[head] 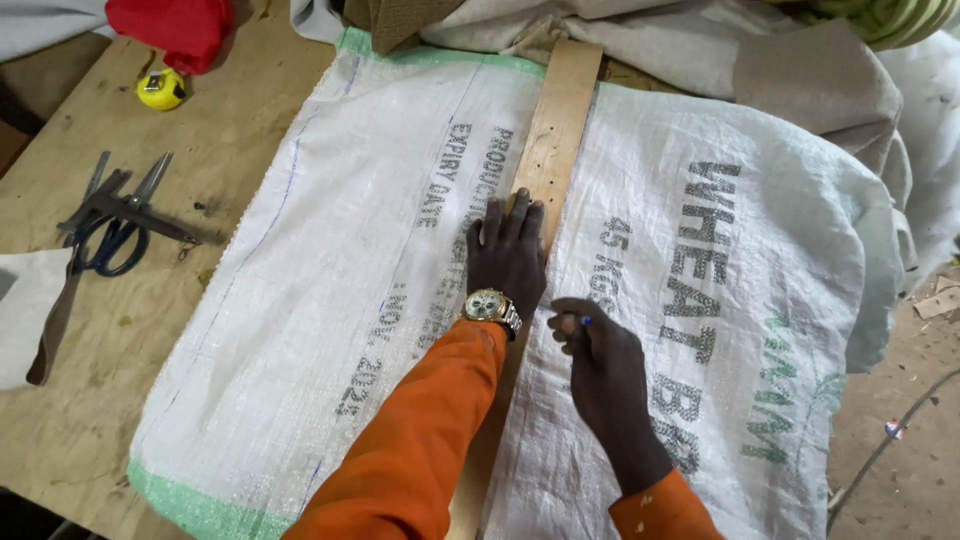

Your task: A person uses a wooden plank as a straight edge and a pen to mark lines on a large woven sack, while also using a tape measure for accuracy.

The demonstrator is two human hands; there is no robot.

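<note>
A white woven sack with printed lettering and green end bands lies flat on a plywood table. A long wooden slat runs lengthwise over the sack. My left hand, with a gold watch at the wrist, presses flat on the slat and sack, fingers together. My right hand is just right of the slat, pinching a small blue pen whose tip rests on the sack beside the slat's edge. Both sleeves are orange. A thin blue line marks the sack's left part.
Scissors and a dark metal tool lie on the table at left. A yellow tape measure and red cloth sit at the far left. Beige fabric is piled along the back. Floor shows at right, with a cable.
</note>
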